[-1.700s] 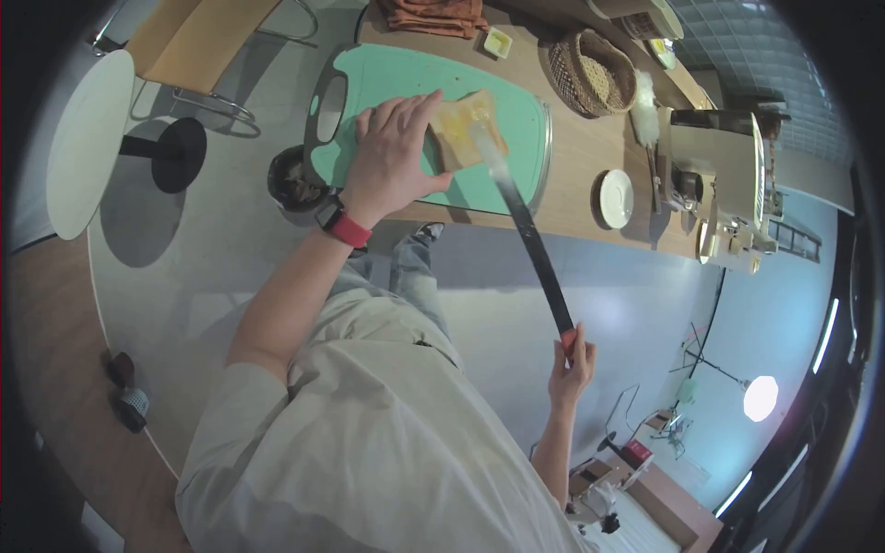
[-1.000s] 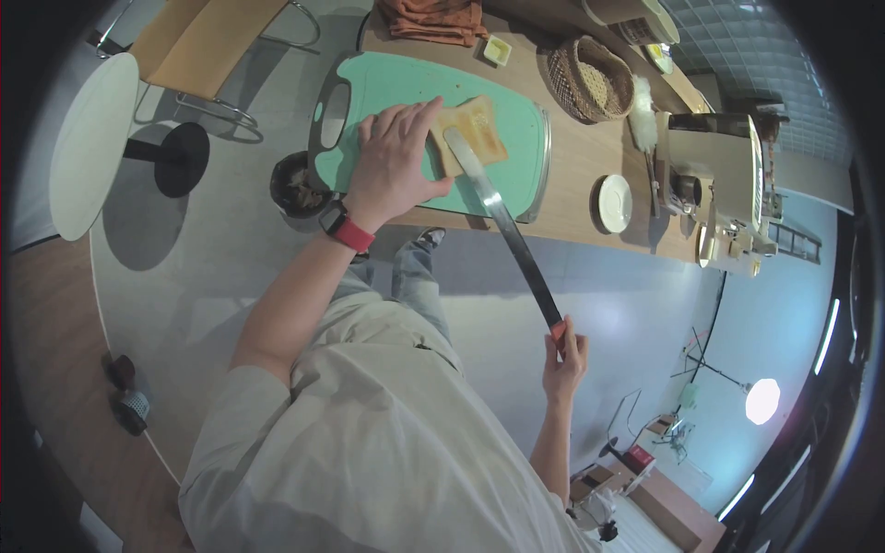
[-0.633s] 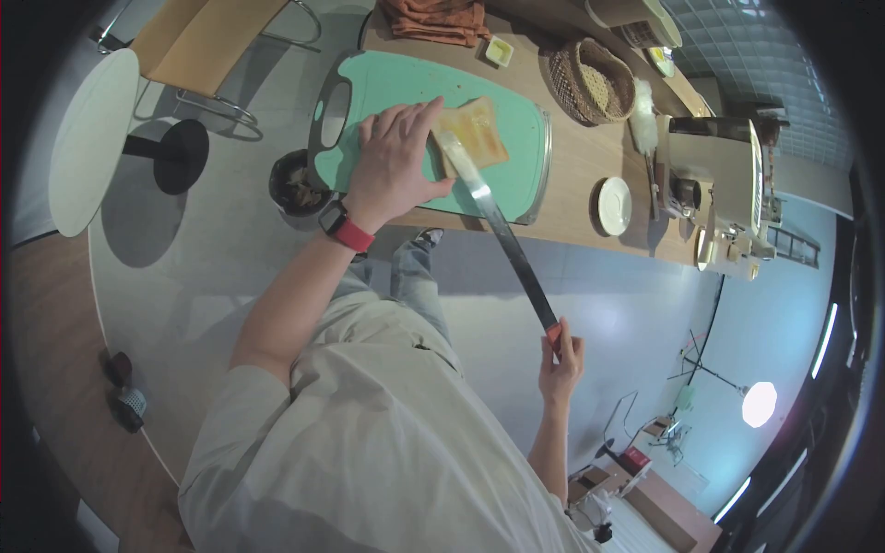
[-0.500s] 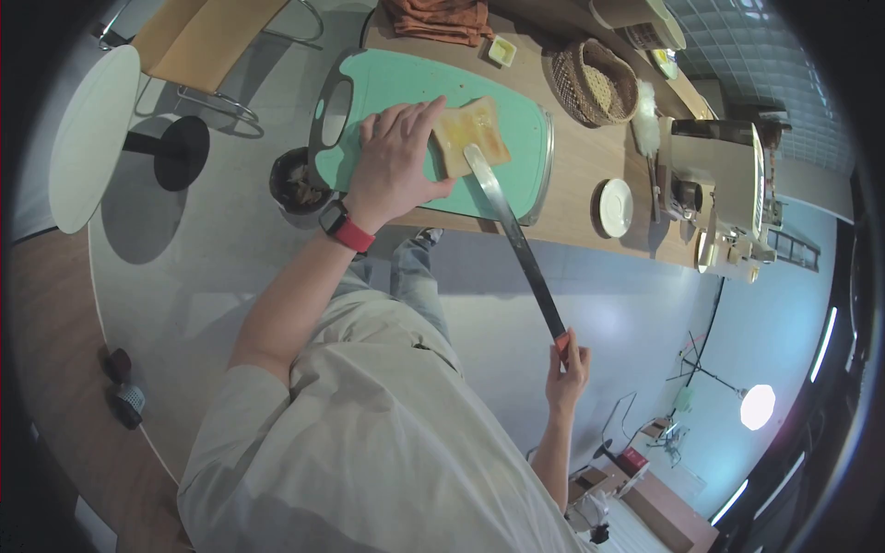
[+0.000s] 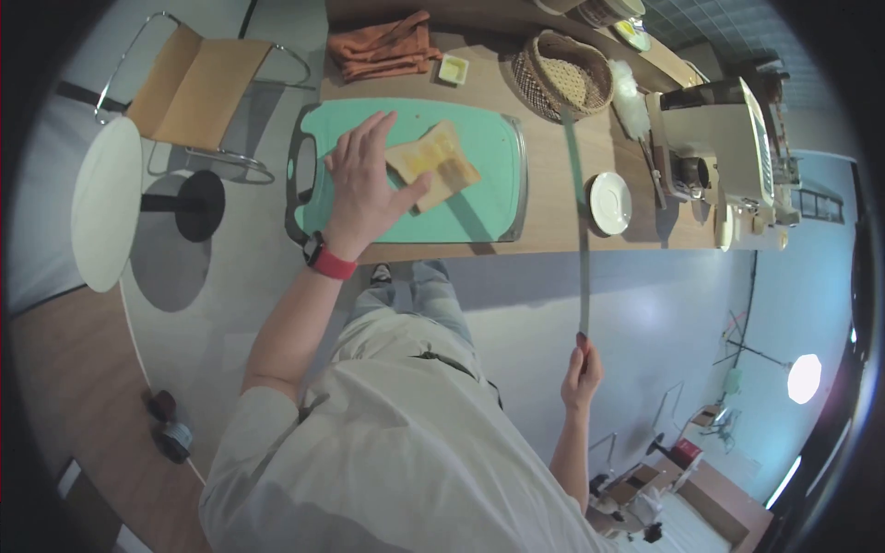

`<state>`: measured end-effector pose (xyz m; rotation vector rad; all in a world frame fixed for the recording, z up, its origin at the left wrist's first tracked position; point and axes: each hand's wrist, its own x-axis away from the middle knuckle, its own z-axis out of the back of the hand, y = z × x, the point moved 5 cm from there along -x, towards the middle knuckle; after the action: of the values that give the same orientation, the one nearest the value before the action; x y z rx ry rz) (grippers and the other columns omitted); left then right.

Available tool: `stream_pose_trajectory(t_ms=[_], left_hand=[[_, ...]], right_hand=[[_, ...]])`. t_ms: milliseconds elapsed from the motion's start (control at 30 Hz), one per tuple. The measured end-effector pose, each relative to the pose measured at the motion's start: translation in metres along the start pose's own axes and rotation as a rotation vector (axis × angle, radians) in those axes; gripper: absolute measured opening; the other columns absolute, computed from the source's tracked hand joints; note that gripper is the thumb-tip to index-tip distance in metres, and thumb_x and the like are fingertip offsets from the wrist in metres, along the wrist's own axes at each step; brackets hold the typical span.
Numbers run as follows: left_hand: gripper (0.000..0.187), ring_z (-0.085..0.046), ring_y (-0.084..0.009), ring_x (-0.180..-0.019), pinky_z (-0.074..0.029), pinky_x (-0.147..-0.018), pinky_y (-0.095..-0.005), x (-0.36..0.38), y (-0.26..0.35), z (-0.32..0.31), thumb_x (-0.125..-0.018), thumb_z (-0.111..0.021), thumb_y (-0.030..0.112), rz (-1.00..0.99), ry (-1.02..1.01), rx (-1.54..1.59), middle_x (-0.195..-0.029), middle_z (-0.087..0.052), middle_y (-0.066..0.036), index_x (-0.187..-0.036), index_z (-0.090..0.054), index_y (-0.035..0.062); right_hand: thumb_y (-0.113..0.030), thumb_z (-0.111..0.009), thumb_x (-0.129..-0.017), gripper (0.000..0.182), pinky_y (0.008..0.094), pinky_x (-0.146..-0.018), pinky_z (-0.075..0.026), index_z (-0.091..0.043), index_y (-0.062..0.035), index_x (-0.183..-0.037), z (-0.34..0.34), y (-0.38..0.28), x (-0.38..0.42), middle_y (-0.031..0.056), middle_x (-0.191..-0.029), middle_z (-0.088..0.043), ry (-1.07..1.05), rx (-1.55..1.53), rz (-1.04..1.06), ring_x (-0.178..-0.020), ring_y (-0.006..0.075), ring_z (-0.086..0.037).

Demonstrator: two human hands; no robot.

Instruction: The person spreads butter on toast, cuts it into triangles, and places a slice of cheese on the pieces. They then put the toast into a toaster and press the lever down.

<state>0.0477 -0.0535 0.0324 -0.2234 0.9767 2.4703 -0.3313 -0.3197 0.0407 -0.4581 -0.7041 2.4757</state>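
Observation:
My left hand (image 5: 362, 187) is over the teal cutting board (image 5: 493, 143), fingers stretched out and thumb apart. The thumb tip overlaps the near left edge of a slice of bread (image 5: 445, 166), which has yellowish spread on its top. In my right hand (image 5: 581, 376) is the handle end of a long, narrow spreading knife (image 5: 579, 221). Its blade is raised to the right of the board and points away from me, the tip overlapping the basket in this view. The knife's shadow falls across the bread and board.
A small white dish with yellow contents (image 5: 453, 69) and an orange cloth (image 5: 383, 46) lie behind the board. To the right are a woven basket (image 5: 530, 88), a white plate (image 5: 609, 203) and a white appliance (image 5: 714, 138). The table's front edge (image 5: 544, 247) runs before me.
The knife has lifted off the bread and swung right, clear of the board. My left hand's fingers have spread a little, and the whole view has shifted.

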Motion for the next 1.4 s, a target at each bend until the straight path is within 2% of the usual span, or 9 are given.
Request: stream_pose_trajectory(t_ms=[100, 200, 300, 500, 600, 700, 933, 1200, 1400], left_hand=[[0.069, -0.047, -0.031, -0.121, -0.038, -0.095, -0.0484, -0.046, 0.006, -0.008, -0.084, -0.068, 0.046, -0.053, 0.001, -0.064, -0.133, -0.053, -0.011, -0.138, -0.045, 0.0086], [0.069, -0.052, -0.0353, -0.114, -0.043, -0.098, -0.046, -0.099, 0.011, -0.032, -0.081, -0.073, 0.042, -0.097, -0.025, -0.109, -0.123, -0.059, -0.015, -0.132, -0.046, 0.0047], [0.064, -0.058, -0.0334, -0.103, -0.045, -0.089, -0.0451, -0.131, 0.013, -0.057, -0.076, -0.075, 0.045, -0.021, -0.08, -0.221, -0.107, -0.063, -0.014, -0.122, -0.049, 0.0097], [0.072, -0.058, -0.0344, -0.111, -0.046, -0.091, -0.0464, -0.153, 0.015, -0.074, -0.075, -0.075, 0.038, 0.022, -0.128, -0.316, -0.116, -0.062, -0.017, -0.131, -0.046, 0.0035], [0.067, -0.06, -0.0342, -0.103, -0.044, -0.088, -0.0481, -0.155, 0.019, -0.074, -0.074, -0.071, 0.025, 0.058, -0.149, -0.24, -0.106, -0.065, -0.01, -0.132, -0.046, 0.0042], [0.067, -0.06, -0.0327, -0.097, -0.043, -0.092, -0.0498, -0.155, 0.021, -0.074, -0.076, -0.072, 0.019, 0.089, -0.159, -0.172, -0.101, -0.064, -0.006, -0.134, -0.044, 0.0033], [0.063, -0.057, -0.0321, -0.093, -0.044, -0.089, -0.0456, -0.153, 0.026, -0.081, -0.076, -0.072, 0.016, 0.079, -0.087, -0.214, -0.102, -0.062, -0.006, -0.134, -0.046, 0.0068], [0.059, -0.059, -0.0223, -0.098, -0.052, -0.087, -0.0368, -0.147, 0.07, -0.047, -0.076, -0.066, 0.003, -0.148, 0.069, -0.089, -0.111, -0.062, -0.007, -0.132, -0.052, 0.0075], [0.054, -0.059, -0.0257, -0.099, -0.049, -0.091, -0.0377, -0.142, 0.102, -0.018, -0.075, -0.066, -0.002, -0.263, 0.122, -0.161, -0.109, -0.065, -0.009, -0.127, -0.053, 0.0025]], right_hand=[[-0.028, -0.045, -0.102, 0.031, 0.0263, -0.05, -0.029, -0.047, -0.0112, -0.077, -0.01, 0.007, -0.016, -0.0046, -0.059, -0.041, -0.06, -0.047, -0.108, -0.051, 0.0081, -0.035], [-0.029, -0.043, -0.102, 0.03, 0.0272, -0.047, -0.032, -0.05, -0.0103, -0.08, -0.013, 0.008, -0.042, -0.0035, -0.054, -0.044, -0.075, -0.117, -0.13, -0.046, 0.0094, -0.039], [-0.032, -0.043, -0.103, 0.03, 0.0254, -0.044, -0.031, -0.051, -0.0104, -0.083, -0.01, 0.011, -0.066, -0.0032, -0.053, -0.045, -0.13, -0.187, -0.159, -0.043, 0.0085, -0.04], [-0.028, -0.044, -0.103, 0.029, 0.0262, -0.052, -0.031, -0.055, -0.0086, -0.084, 0.005, 0.0, -0.12, -0.0016, -0.057, -0.048, -0.285, -0.276, -0.219, -0.051, 0.0096, -0.04], [-0.028, -0.043, -0.102, 0.031, 0.0263, -0.054, -0.03, -0.049, -0.0101, -0.078, 0.009, 0.001, -0.149, -0.0028, -0.056, -0.046, -0.369, -0.285, -0.243, -0.052, 0.0096, -0.039], [-0.03, -0.044, -0.102, 0.03, 0.026, -0.055, -0.031, -0.056, -0.0077, -0.087, 0.008, 0.006, -0.175, -0.0023, -0.058, -0.048, -0.456, -0.33, -0.222, -0.053, 0.0103, -0.04], [-0.035, -0.043, -0.103, 0.035, 0.0257, -0.053, -0.03, -0.053, -0.0082, -0.082, 0.012, 0.015, -0.217, -0.0008, -0.056, -0.048, -0.614, -0.332, -0.195, -0.051, 0.0114, -0.04], [-0.039, -0.046, -0.102, 0.038, 0.0243, -0.05, -0.032, -0.053, -0.009, -0.078, 0.03, 0.032, -0.247, -0.0017, -0.051, -0.048, -0.794, -0.373, -0.071, -0.046, 0.0096, -0.041], [-0.038, -0.046, -0.102, 0.037, 0.0239, -0.05, -0.029, -0.055, -0.0072, -0.083, 0.043, 0.029, -0.275, -0.0021, -0.054, -0.045, -0.804, -0.342, -0.014, -0.049, 0.0088, -0.038]])
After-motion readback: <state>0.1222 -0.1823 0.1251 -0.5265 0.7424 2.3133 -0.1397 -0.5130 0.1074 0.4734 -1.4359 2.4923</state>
